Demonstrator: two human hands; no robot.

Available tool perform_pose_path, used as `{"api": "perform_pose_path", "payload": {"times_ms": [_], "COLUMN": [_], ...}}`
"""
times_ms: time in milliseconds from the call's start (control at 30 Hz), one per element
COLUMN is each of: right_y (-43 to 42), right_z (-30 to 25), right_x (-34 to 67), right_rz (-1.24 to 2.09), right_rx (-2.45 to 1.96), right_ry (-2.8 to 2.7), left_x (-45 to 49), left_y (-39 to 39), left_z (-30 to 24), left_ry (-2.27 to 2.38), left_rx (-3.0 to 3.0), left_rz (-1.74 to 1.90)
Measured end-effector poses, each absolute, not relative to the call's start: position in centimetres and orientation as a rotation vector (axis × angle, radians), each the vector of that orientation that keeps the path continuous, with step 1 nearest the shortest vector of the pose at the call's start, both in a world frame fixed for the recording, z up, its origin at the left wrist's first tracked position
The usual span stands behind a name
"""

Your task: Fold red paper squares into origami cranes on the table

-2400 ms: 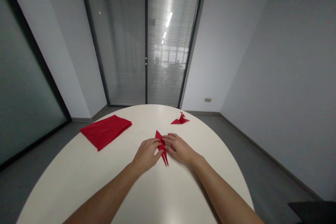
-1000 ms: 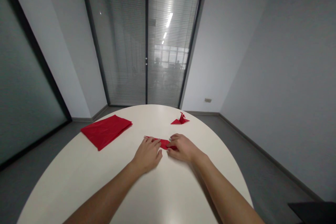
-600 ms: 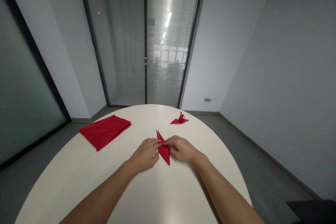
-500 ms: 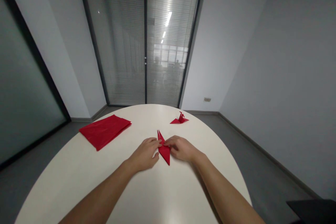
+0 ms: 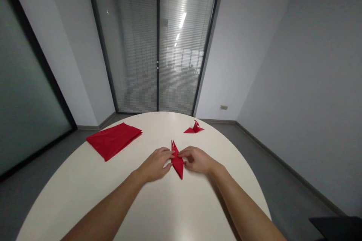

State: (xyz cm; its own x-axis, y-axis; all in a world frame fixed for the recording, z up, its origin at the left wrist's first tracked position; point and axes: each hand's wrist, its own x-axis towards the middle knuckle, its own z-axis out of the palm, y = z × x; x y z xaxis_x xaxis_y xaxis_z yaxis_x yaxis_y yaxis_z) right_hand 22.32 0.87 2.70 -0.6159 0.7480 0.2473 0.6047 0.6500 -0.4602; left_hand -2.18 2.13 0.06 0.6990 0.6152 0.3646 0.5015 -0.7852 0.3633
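A folded red origami paper [image 5: 178, 163], long and kite-shaped, lies on the white table in front of me. Two narrow points stick out at its far end, and a single broader point faces me. My left hand [image 5: 157, 163] holds it from the left, fingertips on its upper face and thumb at the edge. From the right, my right hand [image 5: 196, 160] has curled fingers at the paper's middle, with the thumb by its right edge. Fingertips partly cover the paper's centre. Beyond my right hand sits a finished red paper crane [image 5: 195, 128] with spread wings.
A stack of red paper sheets [image 5: 113, 140] lies on the left of the round white table [image 5: 158, 211]. Behind the table stand glass panels with blinds [image 5: 135, 52]. A dark object [image 5: 336, 226] shows at the lower right, beside the table.
The folded paper has turned slightly clockwise, its near point shifting a little left. Both hands stay at its sides, with the right fingers moved slightly. The crane and sheets stay put.
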Motion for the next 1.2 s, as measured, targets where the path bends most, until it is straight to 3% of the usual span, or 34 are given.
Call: {"api": "perform_pose_path", "payload": {"times_ms": [600, 1200], "right_y": [1.4, 2.3], "right_z": [1.7, -0.4], "right_x": [22.0, 22.0], "right_rz": [0.475, 0.925], "right_rx": [-1.236, -1.185], "right_ry": [-2.301, -1.953], "left_x": [-1.1, -1.3], "left_y": [1.9, 2.7], "left_z": [0.2, -0.9], "left_ry": [1.178, 1.261], "left_rx": [2.516, 2.364], "left_rz": [0.791, 0.843]}}
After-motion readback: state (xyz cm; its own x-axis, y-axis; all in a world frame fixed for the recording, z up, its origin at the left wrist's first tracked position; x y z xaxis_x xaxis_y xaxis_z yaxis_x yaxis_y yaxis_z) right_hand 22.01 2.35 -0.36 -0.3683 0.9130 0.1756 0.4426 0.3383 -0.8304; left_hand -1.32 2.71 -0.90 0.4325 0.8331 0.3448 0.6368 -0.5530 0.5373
